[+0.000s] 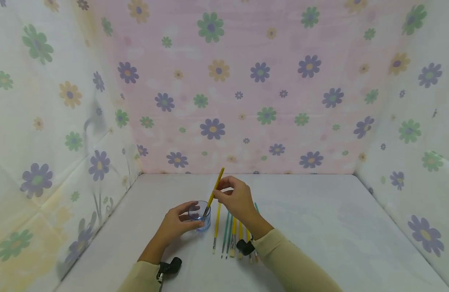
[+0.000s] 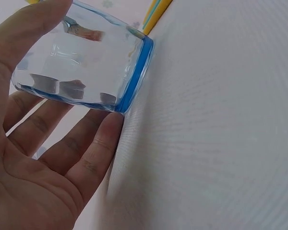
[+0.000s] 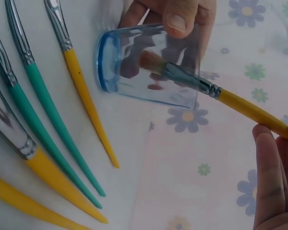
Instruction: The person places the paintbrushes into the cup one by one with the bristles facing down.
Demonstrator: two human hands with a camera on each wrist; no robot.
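A small clear glass (image 1: 199,216) with a blue base stands on the white table (image 1: 319,227). My left hand (image 1: 175,225) grips it, fingers and thumb curled round its side (image 2: 81,52). My right hand (image 1: 236,197) pinches a yellow-handled paintbrush (image 1: 214,192), tilted, with its bristles down inside the glass (image 3: 151,61). In the right wrist view the brush's ferrule (image 3: 189,79) crosses the rim of the glass (image 3: 134,67), and my right fingers (image 3: 273,187) hold the yellow handle (image 3: 252,112).
Several more brushes, yellow (image 1: 217,227) and teal (image 1: 225,233), lie side by side on the table just right of the glass (image 3: 48,120). Flowered cloth walls (image 1: 224,89) close in the back and both sides.
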